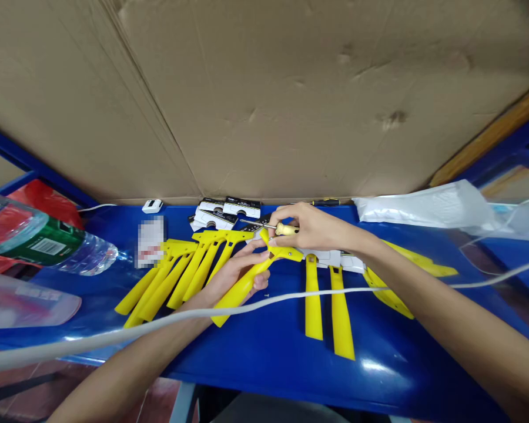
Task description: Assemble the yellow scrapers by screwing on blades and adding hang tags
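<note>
In my left hand [231, 271] is a yellow plastic scraper [238, 292], fingers wrapped round its handle below the wide head, which points up and right. My right hand [314, 225] is closed on a screwdriver [286, 230] with a pale yellow handle; its thin shaft points left, above the scraper's head. A small yellow piece [264, 236] stands up by the right fingertips; I cannot tell whether they touch it. To the left lie several similar yellow scrapers [198, 273] in an overlapping row. Two more yellow handles [342, 314] lie on the right.
Black-and-white card boxes [241, 207] lie along the cardboard wall [255, 106]. A white cable [167, 320] crosses in front of the blue table [264, 358]. On the left are a plastic bottle [48, 244] and a clear cup [30, 302]; a white packet [414, 205] lies back right.
</note>
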### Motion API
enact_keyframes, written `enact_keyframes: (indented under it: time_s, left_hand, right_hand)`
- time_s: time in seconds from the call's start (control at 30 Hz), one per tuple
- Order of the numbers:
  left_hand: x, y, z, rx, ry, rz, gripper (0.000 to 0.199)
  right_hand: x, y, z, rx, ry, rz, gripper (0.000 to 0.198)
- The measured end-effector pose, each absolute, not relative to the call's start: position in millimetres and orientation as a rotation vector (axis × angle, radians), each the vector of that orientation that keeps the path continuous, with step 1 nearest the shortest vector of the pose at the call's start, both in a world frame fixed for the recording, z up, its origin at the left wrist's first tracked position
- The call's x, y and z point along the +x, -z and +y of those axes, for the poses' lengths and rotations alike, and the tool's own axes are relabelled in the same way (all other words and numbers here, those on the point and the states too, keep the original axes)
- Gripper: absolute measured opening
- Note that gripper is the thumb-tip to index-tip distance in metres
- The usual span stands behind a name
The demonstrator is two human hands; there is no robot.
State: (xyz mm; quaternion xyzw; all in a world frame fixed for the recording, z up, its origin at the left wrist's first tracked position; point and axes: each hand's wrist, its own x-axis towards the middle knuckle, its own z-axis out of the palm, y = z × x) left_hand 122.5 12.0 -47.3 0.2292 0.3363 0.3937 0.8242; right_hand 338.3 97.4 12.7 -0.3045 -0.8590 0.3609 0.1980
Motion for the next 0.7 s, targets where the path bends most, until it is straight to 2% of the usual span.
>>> enact_keyframes:
  time_s: [0.3,0.7]
  left_hand:
    - [127.4,41.8,8.9,0.561,-0.823,0.795,0.050]
    - [126.6,46.4,9.2,0.633,-0.775,0.811,0.050]
  right_hand:
    - [344.5,-16.5,100.1,-0.940,-1.029,-2.451,0.013]
    - [344.7,-26.0,95.1,-1.113,-1.029,-2.479,0.014]
